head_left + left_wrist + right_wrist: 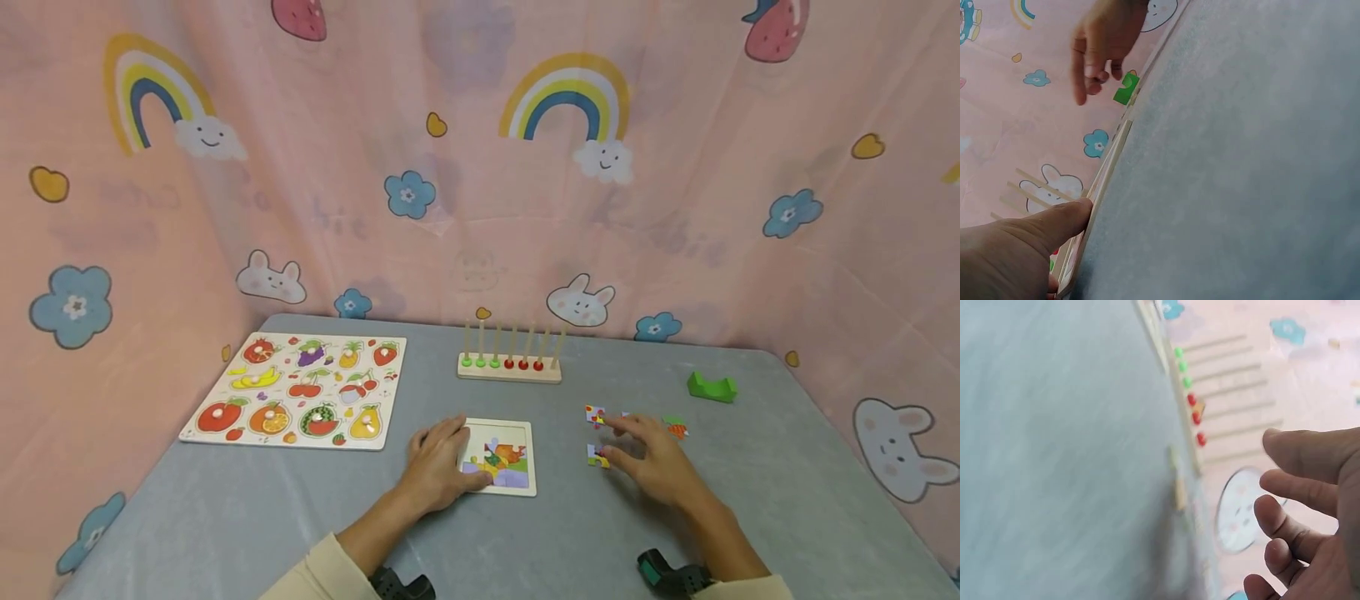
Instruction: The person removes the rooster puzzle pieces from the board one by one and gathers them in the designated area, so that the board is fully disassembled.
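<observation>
A small square jigsaw puzzle in a wooden tray (pixel 532 458), partly filled with picture pieces, lies in front of me. My left hand (pixel 435 471) grips its left side; in the left wrist view the thumb (pixel 1066 219) is on the tray's edge. To the right, my right hand (pixel 663 467) hovers over loose puzzle pieces, its fingers parted and loosely bent. Near its fingertips lie a jigsaw piece (pixel 594 414) and a second jigsaw piece (pixel 597 456). Another piece (pixel 677 428) lies behind the hand, and one more is mostly hidden by the fingers. The right wrist view shows nothing in its grasp.
A fruit puzzle board (pixel 300 392) lies at the left. Behind the tray stands a wooden peg rack (pixel 510 372) with green and red beads. A green curved block (pixel 712 387) sits at the back right. Patterned pink cloth (pixel 465 250) hangs behind the grey table (pixel 525 550).
</observation>
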`<state>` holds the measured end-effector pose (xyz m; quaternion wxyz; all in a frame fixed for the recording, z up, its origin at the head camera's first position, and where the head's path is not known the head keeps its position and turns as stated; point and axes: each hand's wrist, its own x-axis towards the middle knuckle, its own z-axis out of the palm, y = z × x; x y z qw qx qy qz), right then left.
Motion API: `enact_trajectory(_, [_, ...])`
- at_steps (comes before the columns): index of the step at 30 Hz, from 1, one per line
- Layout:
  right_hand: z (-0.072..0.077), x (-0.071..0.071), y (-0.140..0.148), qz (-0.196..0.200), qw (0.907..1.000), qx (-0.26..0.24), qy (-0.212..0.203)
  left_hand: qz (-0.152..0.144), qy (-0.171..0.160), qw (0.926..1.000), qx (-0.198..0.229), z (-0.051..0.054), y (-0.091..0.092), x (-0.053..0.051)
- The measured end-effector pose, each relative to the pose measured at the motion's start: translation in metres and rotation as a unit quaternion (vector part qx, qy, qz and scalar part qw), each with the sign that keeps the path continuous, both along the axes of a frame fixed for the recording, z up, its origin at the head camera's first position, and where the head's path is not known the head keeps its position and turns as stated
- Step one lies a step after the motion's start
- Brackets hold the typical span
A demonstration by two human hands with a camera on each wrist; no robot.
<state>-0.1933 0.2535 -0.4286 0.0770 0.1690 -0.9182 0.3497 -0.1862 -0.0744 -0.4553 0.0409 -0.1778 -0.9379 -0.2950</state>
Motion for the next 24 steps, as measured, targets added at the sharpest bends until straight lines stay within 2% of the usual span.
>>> enact_trajectory(7, [0.028, 0.004, -0.023, 0.027, 0.9988, -0.016, 0.037, -0.001, 0.000, 1.0000, 0.003, 0.001, -0.001, 0.000])
enact_trajectory(11, [0.039, 0.005, -0.040, 0.038, 0.9978, -0.017, 0.052, -0.001, -0.003, 1.0000, 0.004, 0.001, -0.001, 0.000])
enact_trajectory(17, [0.047, 0.005, -0.063, 0.050, 0.9965, -0.024, 0.063, 0.000, -0.001, 1.0000, 0.004, 0.001, 0.000, 0.000])
enact_trajectory(24, [0.049, 0.004, -0.081, 0.063, 0.9958, -0.028, 0.061, -0.002, 0.011, 0.9999, 0.007, 0.000, 0.000, 0.000])
